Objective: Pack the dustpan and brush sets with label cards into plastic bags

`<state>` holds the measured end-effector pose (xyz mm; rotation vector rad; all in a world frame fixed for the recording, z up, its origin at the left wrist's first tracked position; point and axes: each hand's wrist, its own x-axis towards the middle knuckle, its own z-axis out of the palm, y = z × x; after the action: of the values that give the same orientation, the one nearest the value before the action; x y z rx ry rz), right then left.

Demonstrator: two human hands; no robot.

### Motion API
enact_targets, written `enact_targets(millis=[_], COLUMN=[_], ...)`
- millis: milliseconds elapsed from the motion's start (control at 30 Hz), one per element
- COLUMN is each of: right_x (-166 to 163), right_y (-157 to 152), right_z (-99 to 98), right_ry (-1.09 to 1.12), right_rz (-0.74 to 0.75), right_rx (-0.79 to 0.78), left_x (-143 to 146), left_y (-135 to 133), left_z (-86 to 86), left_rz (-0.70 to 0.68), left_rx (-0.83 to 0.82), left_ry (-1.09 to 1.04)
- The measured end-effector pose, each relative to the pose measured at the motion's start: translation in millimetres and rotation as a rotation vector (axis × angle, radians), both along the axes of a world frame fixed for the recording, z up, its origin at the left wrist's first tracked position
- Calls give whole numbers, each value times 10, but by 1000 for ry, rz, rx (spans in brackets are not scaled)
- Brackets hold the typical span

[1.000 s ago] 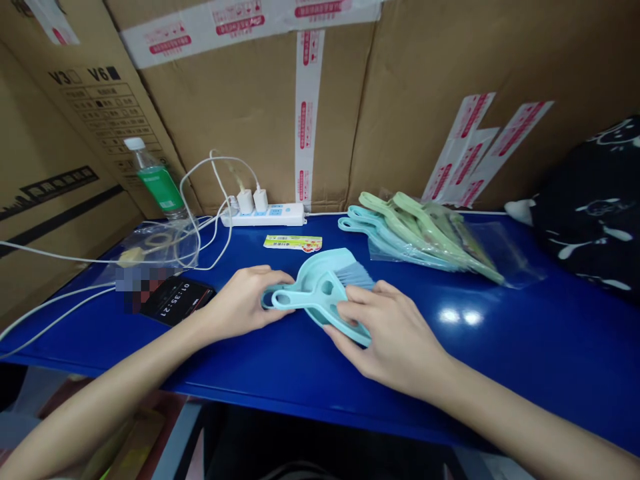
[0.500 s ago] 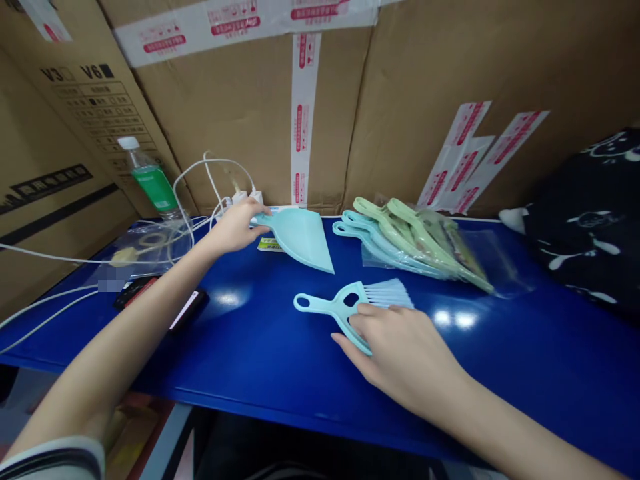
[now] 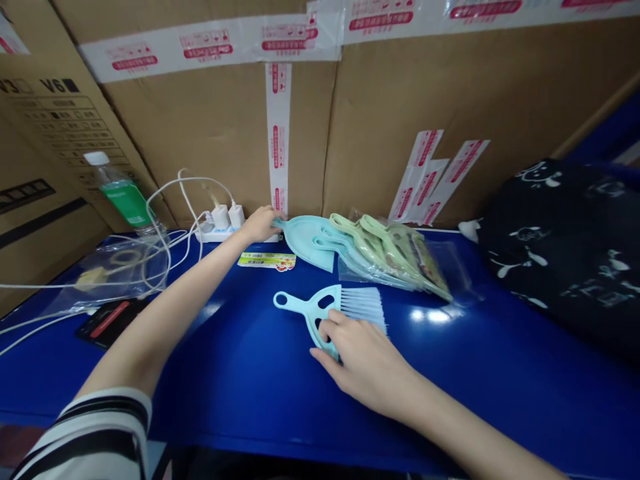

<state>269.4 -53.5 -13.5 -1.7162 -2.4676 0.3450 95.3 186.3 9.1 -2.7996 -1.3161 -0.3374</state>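
Observation:
At the back of the blue table, my left hand (image 3: 265, 225) is closed on the handle of a light-blue dustpan (image 3: 304, 241). The dustpan's right side reaches behind the light-blue handles of several bagged dustpan-and-brush sets (image 3: 383, 257), some blue and some pale green. Nearer to me lies a light-blue hand brush (image 3: 309, 308), its handle to the left and its pale bristles to the right. My right hand (image 3: 363, 357) is closed over the brush's near side, fingers at the holes in its body. The fingertips are partly hidden.
Cardboard boxes (image 3: 210, 127) wall off the back and left. A power strip (image 3: 215, 235) with white cables, a bottle (image 3: 125, 197), a plastic bag and a phone (image 3: 111, 321) lie left. A yellow-green label (image 3: 265, 261) is near the dustpan. A dark patterned bag (image 3: 560, 247) stands right.
My left hand has moved the dustpan right and back, up against the bagged sets, uncovering the label. My right hand stays on the brush. The view has shifted right.

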Motion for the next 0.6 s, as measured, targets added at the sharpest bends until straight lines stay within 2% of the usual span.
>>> enact_targets(millis=[267,433,533,600], right_x=[-58,-29,83,225], right_y=[181,194,205,234], right_z=[-62,-84,-38,52], right_ry=[3,32,124,175], right_rz=[-101,-49,-2,-34], right_rx=[81,80,180,325], left_x=[26,50,37,35], left_y=[87,-38,-181,-313], left_z=[-5,36,84,136], left_rz=[-5,45,74,82], left_rx=[0,66,119,159], left_ry=[125,205,233,240])
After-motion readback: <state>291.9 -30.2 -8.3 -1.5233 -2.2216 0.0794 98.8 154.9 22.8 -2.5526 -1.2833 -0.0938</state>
